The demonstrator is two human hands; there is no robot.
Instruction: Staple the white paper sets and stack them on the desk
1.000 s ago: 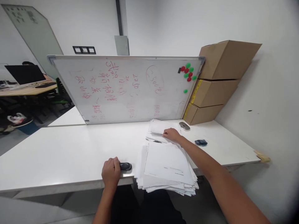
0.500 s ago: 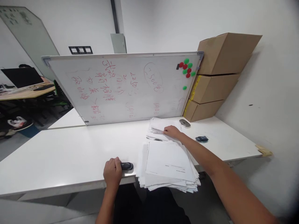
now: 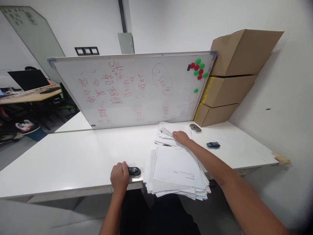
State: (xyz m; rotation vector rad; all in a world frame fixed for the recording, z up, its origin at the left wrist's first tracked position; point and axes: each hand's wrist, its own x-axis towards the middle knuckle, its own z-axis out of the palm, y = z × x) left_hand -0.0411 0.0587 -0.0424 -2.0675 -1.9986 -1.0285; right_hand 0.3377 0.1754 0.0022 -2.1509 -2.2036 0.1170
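**Raised now: sheet (image 3: 165,131) corner off far pile (image 3: 162,142), flat before**

Lower centre, left hand (image 3: 119,176) curls shut over black stapler (image 3: 134,171), its long axis pointing right at near paper stack (image 3: 176,169). Beyond it, right hand (image 3: 182,137) pinches the sheet, which lies just left of the fingers, below whiteboard (image 3: 137,88).

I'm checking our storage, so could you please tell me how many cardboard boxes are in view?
3, stacked at the far right of the table, against the wall: top box, middle box, bottom box. Others may be hidden behind the whiteboard.
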